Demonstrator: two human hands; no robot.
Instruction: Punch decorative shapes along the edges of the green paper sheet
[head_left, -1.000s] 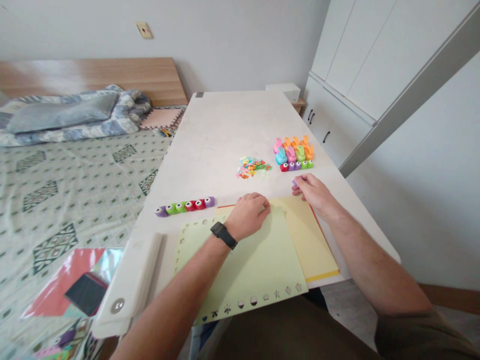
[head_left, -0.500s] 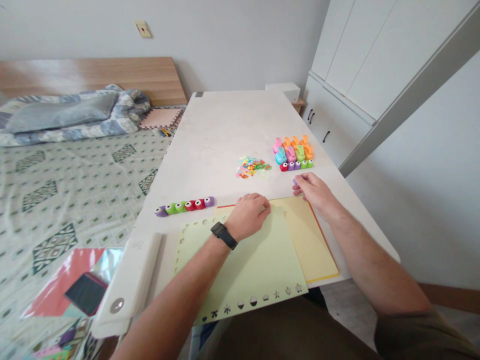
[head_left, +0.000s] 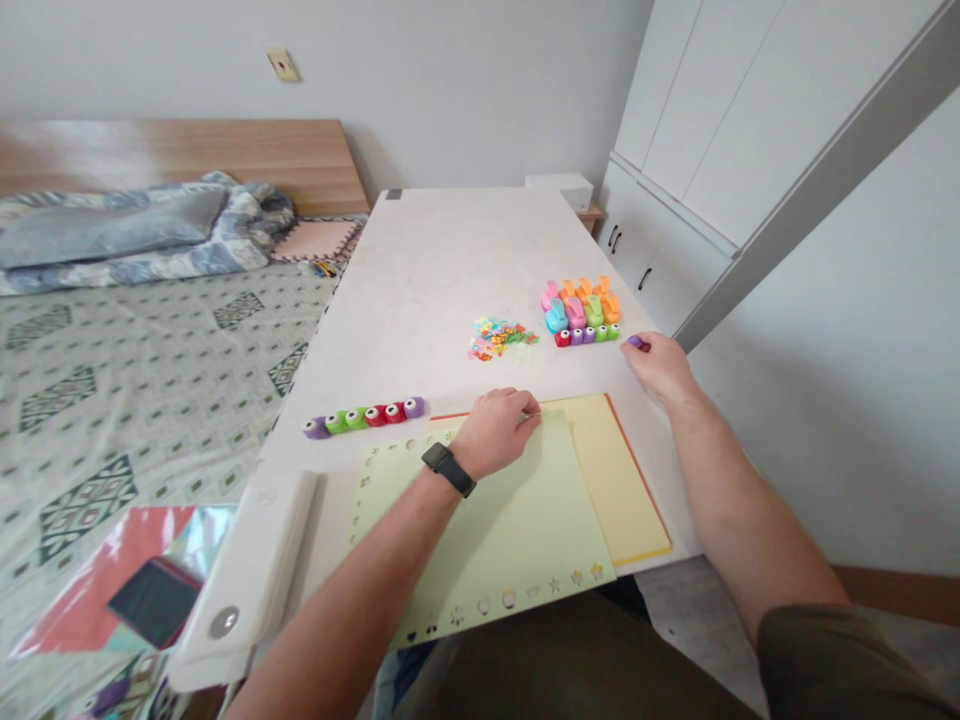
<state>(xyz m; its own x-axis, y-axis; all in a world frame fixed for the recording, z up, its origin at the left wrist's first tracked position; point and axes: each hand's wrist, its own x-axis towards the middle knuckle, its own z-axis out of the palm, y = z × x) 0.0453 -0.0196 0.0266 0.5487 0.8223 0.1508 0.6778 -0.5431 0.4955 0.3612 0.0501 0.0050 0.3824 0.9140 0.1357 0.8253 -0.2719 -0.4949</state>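
My left hand [head_left: 498, 430] pinches the far edge of a pale green sheet of paper [head_left: 517, 530], which has small shapes punched along its left and near edges. Beneath it, shifted to the right, lies a stack of yellow paper [head_left: 615, 470] with an orange edge. In my right hand [head_left: 661, 362] is a small purple craft punch [head_left: 636, 342], held at the right end of a row of small punches [head_left: 589, 336] in red, purple and green. Behind that row stand larger lever punches [head_left: 576, 312] in pink, orange, blue and green.
Colourful paper cut-outs [head_left: 501, 338] lie in a pile mid-table. Another row of small punches [head_left: 365, 416] sits at the left, beyond a long white device [head_left: 262, 560] on the table's left edge. A bed [head_left: 165, 380] adjoins the left; a cabinet [head_left: 675, 150] stands right.
My right hand has moved right and away from me with the purple punch, to the end of the punch row. The left hand stays on the green sheet. The view has shifted slightly.
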